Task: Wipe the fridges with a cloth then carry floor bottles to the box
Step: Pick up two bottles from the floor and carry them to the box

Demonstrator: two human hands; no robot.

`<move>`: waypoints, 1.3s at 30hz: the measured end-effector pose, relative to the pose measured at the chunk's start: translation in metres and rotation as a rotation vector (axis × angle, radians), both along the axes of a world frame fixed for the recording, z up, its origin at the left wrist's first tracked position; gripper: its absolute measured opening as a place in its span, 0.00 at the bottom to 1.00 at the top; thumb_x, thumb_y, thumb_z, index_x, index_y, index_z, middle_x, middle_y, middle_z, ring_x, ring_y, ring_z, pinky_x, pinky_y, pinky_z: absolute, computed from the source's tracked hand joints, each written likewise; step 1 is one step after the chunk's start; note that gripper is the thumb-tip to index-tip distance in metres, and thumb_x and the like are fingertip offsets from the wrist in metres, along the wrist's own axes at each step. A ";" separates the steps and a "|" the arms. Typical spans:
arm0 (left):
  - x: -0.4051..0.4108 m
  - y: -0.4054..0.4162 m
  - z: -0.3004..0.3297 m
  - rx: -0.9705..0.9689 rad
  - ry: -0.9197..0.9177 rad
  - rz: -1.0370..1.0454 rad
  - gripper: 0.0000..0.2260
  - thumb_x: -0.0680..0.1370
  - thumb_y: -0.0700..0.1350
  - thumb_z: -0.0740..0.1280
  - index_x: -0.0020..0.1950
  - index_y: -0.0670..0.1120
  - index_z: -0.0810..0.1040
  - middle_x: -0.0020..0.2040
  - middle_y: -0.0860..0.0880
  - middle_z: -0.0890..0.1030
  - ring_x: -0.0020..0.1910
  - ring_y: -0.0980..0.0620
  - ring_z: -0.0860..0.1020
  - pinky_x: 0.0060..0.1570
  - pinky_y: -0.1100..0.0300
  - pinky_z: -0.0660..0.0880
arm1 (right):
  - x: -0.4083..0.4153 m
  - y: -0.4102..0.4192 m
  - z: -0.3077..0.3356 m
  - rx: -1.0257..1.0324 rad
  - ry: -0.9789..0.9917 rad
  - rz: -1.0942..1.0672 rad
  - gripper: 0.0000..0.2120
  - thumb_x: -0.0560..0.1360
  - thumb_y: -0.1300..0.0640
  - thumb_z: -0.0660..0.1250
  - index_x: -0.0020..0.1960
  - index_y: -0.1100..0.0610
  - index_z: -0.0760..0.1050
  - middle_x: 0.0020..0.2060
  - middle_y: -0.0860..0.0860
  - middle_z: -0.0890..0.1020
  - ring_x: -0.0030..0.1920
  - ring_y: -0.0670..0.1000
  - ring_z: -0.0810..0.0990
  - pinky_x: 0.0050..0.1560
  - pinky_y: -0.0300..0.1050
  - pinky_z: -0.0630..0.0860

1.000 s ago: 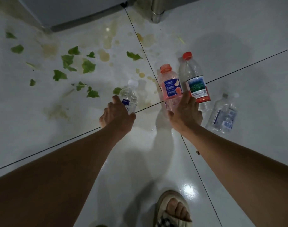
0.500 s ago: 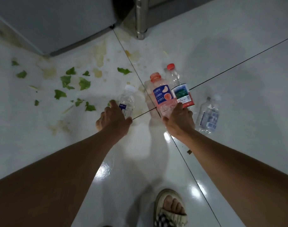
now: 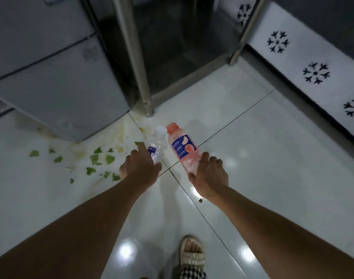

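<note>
With the left hand gripping a small clear plastic bottle and the right hand gripping a pink-capped peach drink bottle, bottle-carrying is underway; finding the box comes next.

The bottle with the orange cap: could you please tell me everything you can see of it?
The bottle with the orange cap is clear plastic, tinted pink, with a blue label showing a peach-like fruit. Its cap is on. The right hand grips its lower end, and it tilts with the cap pointing away from the person, above the white tiled floor, beside a smaller clear bottle.
</note>
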State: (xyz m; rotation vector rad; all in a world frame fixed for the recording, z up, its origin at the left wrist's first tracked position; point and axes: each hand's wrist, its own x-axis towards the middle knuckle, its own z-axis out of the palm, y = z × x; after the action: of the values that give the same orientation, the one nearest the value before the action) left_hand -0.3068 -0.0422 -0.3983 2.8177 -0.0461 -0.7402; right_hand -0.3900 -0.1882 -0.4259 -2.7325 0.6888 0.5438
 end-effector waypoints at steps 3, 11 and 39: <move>-0.002 -0.012 0.062 -0.003 -0.035 -0.083 0.30 0.73 0.53 0.68 0.68 0.42 0.59 0.60 0.40 0.74 0.58 0.41 0.75 0.55 0.46 0.75 | -0.011 -0.013 0.059 -0.047 -0.028 -0.008 0.34 0.74 0.41 0.64 0.69 0.61 0.57 0.59 0.59 0.72 0.59 0.56 0.71 0.52 0.46 0.75; -0.026 -0.021 0.224 -0.059 -0.192 -0.279 0.28 0.73 0.54 0.68 0.67 0.44 0.61 0.61 0.42 0.74 0.58 0.43 0.75 0.55 0.49 0.74 | -0.066 -0.037 0.230 -0.143 -0.099 -0.199 0.31 0.74 0.42 0.64 0.66 0.61 0.59 0.58 0.58 0.73 0.58 0.56 0.72 0.51 0.46 0.73; -0.418 -0.175 0.549 -0.327 -0.459 -1.084 0.23 0.73 0.56 0.66 0.61 0.45 0.63 0.55 0.45 0.77 0.54 0.43 0.77 0.46 0.53 0.69 | -0.570 -0.071 0.585 -0.597 -0.257 -0.895 0.30 0.72 0.39 0.64 0.66 0.55 0.62 0.58 0.55 0.75 0.58 0.55 0.73 0.49 0.49 0.75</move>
State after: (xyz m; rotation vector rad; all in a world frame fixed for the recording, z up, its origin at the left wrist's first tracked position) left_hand -0.7246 -0.2174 0.1505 2.3998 -1.6623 -0.1629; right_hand -0.9604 -0.2589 0.1593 -2.4655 2.0687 -0.2591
